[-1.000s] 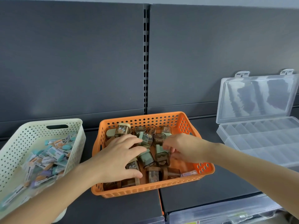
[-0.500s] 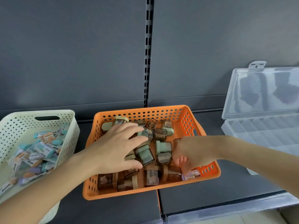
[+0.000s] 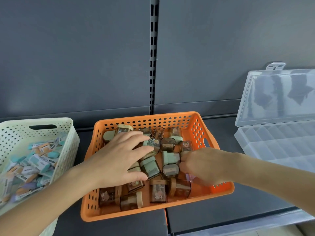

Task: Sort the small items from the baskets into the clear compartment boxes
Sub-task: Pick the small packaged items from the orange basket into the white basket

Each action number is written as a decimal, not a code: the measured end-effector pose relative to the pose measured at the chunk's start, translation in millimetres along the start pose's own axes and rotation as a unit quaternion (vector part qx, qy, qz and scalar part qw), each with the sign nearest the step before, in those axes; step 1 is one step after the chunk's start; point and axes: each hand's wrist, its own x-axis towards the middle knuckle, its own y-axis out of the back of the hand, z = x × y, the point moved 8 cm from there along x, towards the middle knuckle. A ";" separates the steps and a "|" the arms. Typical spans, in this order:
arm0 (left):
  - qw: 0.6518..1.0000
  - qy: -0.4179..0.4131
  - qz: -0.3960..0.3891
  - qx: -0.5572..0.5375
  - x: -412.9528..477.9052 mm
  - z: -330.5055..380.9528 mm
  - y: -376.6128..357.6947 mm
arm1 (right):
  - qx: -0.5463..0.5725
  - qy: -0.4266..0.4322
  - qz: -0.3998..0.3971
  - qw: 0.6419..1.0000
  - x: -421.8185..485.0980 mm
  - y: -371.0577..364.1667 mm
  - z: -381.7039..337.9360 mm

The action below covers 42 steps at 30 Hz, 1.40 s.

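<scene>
Sharpeners [image 3: 150, 167] are covered by released fingers of the left hand [image 3: 117, 160]; fingers of the right hand [image 3: 204, 166] are curled, and their grasp cannot be told.

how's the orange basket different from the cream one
The orange basket is shallow and holds boxy brown and green items; the cream basket is deeper and holds small wrapped pastel pieces. The left hand and right hand are both in the orange basket, neither in the cream basket. Both are perforated plastic on the dark shelf.
</scene>
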 end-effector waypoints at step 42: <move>0.972 0.109 -0.046 -0.202 -23.0 -12.9 1.5 | 0.322 -0.074 0.219 0.918 5.2 63.0 26.9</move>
